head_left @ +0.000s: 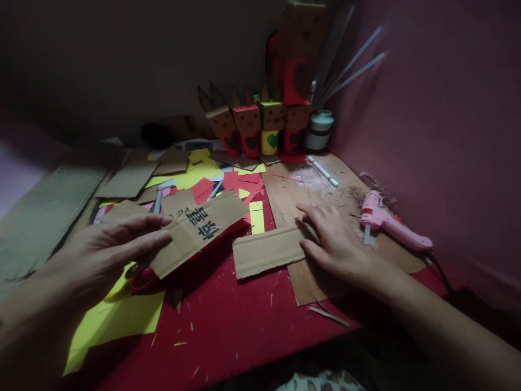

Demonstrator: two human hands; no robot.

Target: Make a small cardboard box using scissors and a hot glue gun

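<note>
My left hand (130,241) pinches the left end of a cardboard strip (203,233) printed with black characters, holding it tilted above the red table. Below that hand is a red looped handle (144,279), mostly hidden. A second, plain cardboard strip (264,250) lies on the right, its right end under my right hand (331,239). The fingers of this hand are spread, with the thumb touching the strip. Beneath it is a brown board (301,285). Yellow paper (122,317) lies beneath my left forearm.
A pink glue gun (391,222) rests at the right by the wall. A white marker-like stick (322,171) lies on the board. Box-headed figures (246,122) and a pale jar (319,130) stand behind. Paper scraps (203,187) and cardboard sheets (126,176) cover the left back.
</note>
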